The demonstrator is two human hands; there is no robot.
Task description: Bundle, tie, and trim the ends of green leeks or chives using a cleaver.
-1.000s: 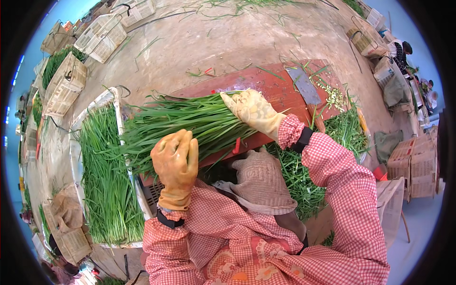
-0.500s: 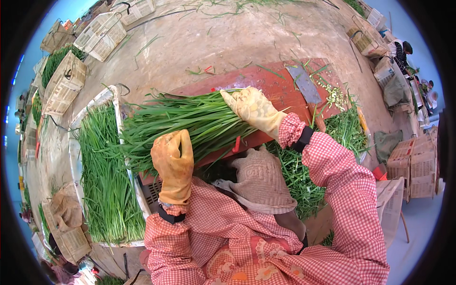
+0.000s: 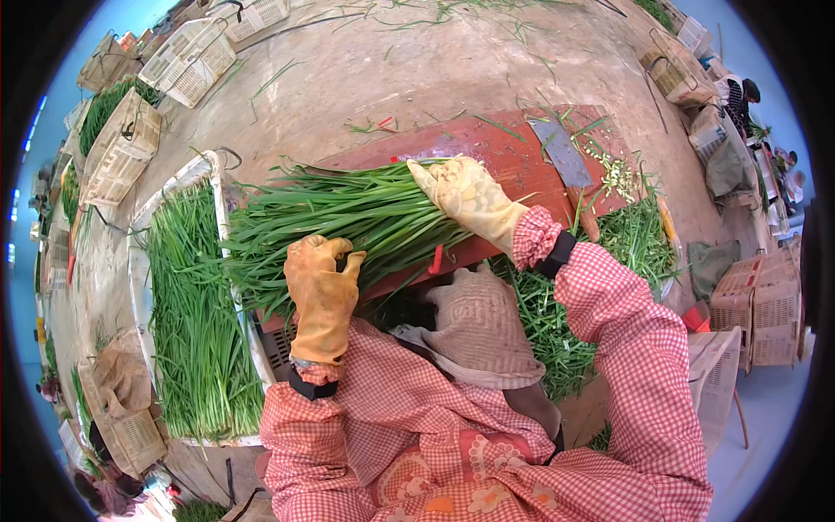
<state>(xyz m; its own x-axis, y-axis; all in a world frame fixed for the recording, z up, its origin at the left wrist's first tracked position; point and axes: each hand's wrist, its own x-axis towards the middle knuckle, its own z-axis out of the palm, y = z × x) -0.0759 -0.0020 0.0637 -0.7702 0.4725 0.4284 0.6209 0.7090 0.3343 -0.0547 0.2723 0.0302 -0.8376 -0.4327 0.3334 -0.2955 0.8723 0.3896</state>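
Observation:
My right hand (image 3: 461, 193), in a pale rubber glove, grips a long bunch of green chives (image 3: 339, 217) by its right end over a red board (image 3: 513, 174). My left hand (image 3: 322, 287), in an orange-yellow glove, has curled fingers at the lower left of the bunch's loose leaves; what they hold is unclear. A broad metal blade (image 3: 561, 152) with a wooden handle lies on the board at the right, beside small pale cuttings (image 3: 613, 174). A small red object (image 3: 435, 261) is at the board's near edge.
At my left stands a white crate (image 3: 138, 287) full of chives. Loose green leaves (image 3: 557, 339) heap below the board at right. Slatted crates (image 3: 122, 148) line both sides of the concrete floor (image 3: 365, 78). Several people (image 3: 744, 100) are at the far right.
My left hand has moved slightly up and its curled fingers have shifted at the leaves. My right hand still grips the bunch and sits slightly higher in the picture.

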